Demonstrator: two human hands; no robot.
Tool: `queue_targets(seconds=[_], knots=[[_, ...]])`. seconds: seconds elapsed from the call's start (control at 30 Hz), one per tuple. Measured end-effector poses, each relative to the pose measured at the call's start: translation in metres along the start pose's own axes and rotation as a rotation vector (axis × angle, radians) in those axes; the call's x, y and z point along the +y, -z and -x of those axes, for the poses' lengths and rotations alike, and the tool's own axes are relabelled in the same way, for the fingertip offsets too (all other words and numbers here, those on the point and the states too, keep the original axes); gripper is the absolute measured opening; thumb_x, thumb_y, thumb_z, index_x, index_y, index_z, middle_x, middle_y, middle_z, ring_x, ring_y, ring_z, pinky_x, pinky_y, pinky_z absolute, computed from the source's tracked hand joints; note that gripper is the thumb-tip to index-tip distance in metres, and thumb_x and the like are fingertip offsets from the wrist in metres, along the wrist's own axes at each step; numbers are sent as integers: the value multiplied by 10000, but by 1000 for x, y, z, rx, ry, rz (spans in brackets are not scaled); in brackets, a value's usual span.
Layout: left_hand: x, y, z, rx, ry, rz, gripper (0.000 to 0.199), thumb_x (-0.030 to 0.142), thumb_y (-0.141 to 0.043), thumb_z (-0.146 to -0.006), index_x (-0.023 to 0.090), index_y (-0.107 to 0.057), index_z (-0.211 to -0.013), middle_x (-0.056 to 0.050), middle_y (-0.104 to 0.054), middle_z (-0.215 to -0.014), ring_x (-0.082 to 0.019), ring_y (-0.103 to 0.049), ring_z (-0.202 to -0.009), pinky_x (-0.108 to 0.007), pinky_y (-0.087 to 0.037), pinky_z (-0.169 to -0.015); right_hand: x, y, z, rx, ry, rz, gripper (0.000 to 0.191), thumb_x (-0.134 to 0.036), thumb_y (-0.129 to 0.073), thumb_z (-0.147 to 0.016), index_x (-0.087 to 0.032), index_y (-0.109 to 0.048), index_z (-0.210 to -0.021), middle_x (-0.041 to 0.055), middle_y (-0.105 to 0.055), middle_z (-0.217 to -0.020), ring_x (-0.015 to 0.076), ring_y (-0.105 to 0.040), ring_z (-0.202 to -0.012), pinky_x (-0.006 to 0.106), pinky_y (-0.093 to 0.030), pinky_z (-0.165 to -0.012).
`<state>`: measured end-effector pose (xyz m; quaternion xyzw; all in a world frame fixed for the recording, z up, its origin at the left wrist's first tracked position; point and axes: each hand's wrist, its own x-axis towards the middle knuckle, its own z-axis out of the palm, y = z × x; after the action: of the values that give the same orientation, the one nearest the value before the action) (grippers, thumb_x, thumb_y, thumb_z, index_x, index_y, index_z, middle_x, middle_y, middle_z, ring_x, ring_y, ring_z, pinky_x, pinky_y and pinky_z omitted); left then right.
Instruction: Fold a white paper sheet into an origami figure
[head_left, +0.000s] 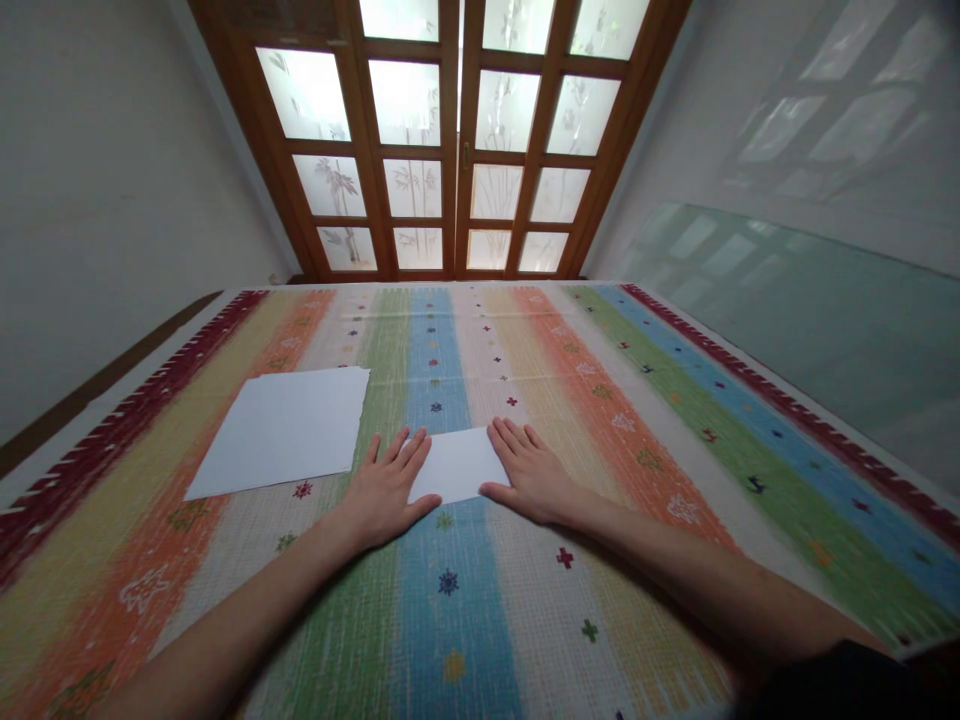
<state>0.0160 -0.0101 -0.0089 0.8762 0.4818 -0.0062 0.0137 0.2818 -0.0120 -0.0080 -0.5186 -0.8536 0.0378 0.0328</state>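
A small white sheet of paper (457,465) lies flat on the striped tablecloth, between my two hands. My left hand (390,490) rests palm down over its left edge, fingers stretched out and a little apart. Over the right edge lies my right hand (529,470), also palm down with the fingers extended. Both thumbs point inward along the paper's near side. The parts of the sheet under my hands are hidden. Whether it is folded or a single layer, I cannot tell.
A stack of larger white paper (285,425) with uneven edges lies left of my left hand. The colourful striped tablecloth (450,630) covers the table. Beyond the far edge stand wooden doors with frosted panes (416,190). A glass panel (787,290) leans along the right wall.
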Motion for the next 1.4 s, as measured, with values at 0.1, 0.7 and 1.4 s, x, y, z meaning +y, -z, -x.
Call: queue_targets(seconds=[0.1, 0.7, 1.4], knots=[[-4, 0, 4, -2, -2, -6, 765, 633, -361, -923, 156, -306, -1518, -119, -298, -1577, -348, -224, -1464, -606, -158, -1155, 8, 1, 6, -3, -1, 12, 874, -684, -344, -912, -53, -275, -1512, 208, -282, -1555, 332, -247, -1459, 559, -222, -1167], [-29, 7, 26, -10, -11, -32, 739, 653, -358, -918, 208, -342, -1507, -88, -336, -1560, -356, -269, -1446, -614, -158, -1146, -34, 11, -11, 86, 91, -55, 930, -681, -366, -910, 37, -261, -1490, 289, -237, -1549, 367, -184, -1471, 518, -193, -1188], [-30, 5, 27, -18, -9, -27, 751, 649, -359, -916, 198, -318, -1516, -82, -311, -1567, -358, -253, -1451, -626, -172, -1138, -14, 4, -18, -56, 219, -30, 648, -439, -329, -1002, -30, -278, -1503, 204, -229, -1573, 270, -194, -1479, 468, -196, -1201]])
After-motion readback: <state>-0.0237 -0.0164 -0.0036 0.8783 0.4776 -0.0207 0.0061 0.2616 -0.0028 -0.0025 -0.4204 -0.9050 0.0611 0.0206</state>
